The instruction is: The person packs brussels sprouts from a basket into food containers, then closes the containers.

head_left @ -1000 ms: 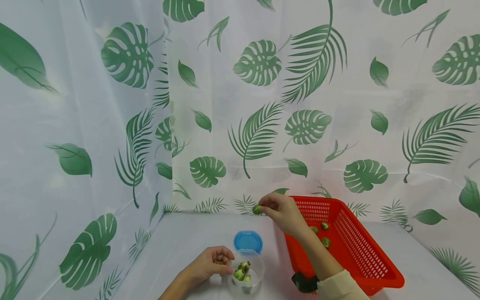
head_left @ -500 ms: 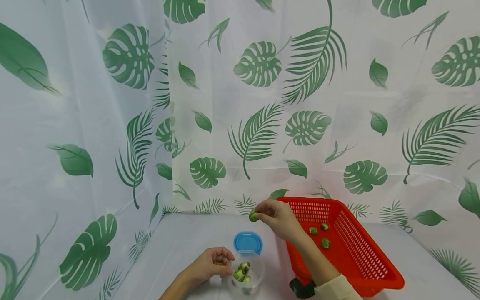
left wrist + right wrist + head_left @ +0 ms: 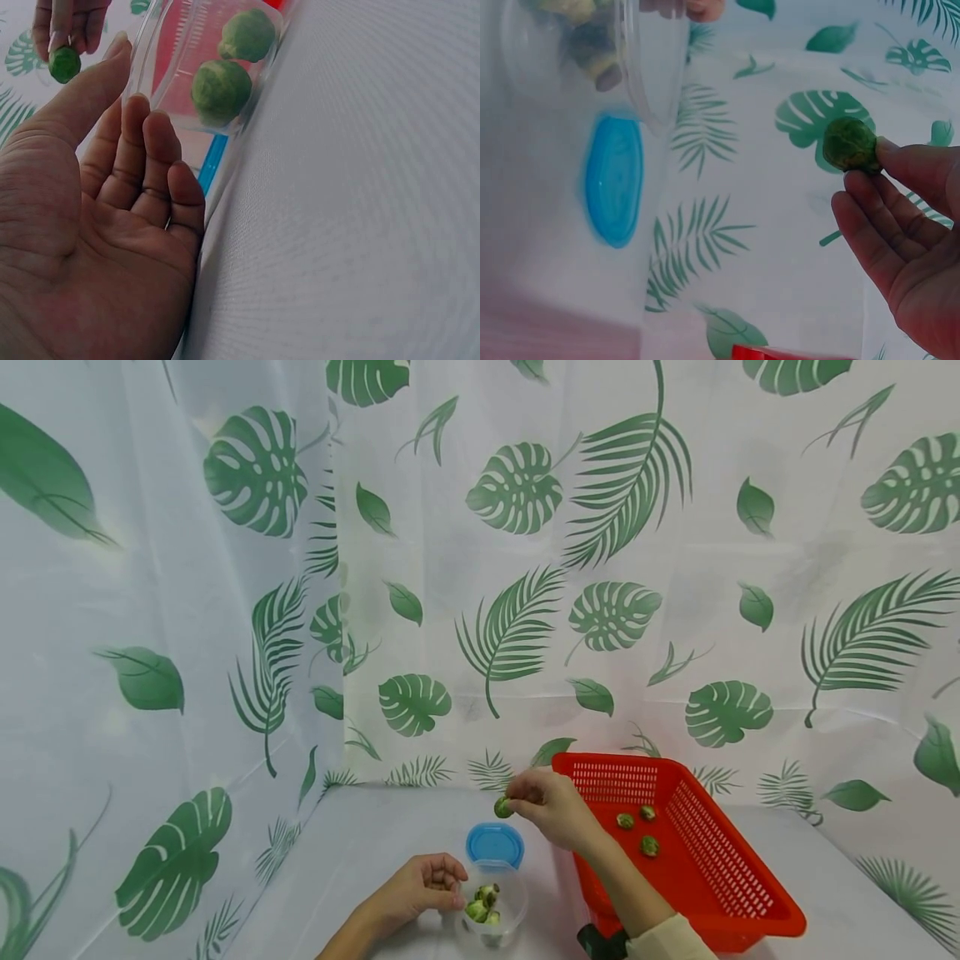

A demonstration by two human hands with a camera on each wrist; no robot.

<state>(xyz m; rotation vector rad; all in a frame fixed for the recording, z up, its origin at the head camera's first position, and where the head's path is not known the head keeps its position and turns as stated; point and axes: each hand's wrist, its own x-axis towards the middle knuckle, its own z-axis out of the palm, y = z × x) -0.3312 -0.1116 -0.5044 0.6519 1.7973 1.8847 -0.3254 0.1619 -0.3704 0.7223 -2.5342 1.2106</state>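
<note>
In the head view, my right hand point(image 3: 555, 810) pinches a small green Brussels sprout point(image 3: 503, 807) between thumb and fingertips. The sprout is in the air, beyond the clear plastic container point(image 3: 513, 893). The right wrist view shows that same sprout point(image 3: 850, 145) at the tips of thumb and fingers. My left hand point(image 3: 420, 889) holds the container by its left rim, its fingers partly curled there. Several sprouts point(image 3: 480, 910) lie inside the container; two of them, green sprouts point(image 3: 221, 91), show through its wall in the left wrist view.
A round blue lid point(image 3: 495, 845) lies on the white table just behind the container. To the right stands a red perforated basket point(image 3: 720, 860) with three sprouts point(image 3: 649, 846) on its floor. A leaf-printed sheet point(image 3: 420, 635) hangs behind and to the left.
My right hand has moved left, down and nearer with the pinched sprout, from beside the basket's back corner toward the container. My left hand and the container stay in place.
</note>
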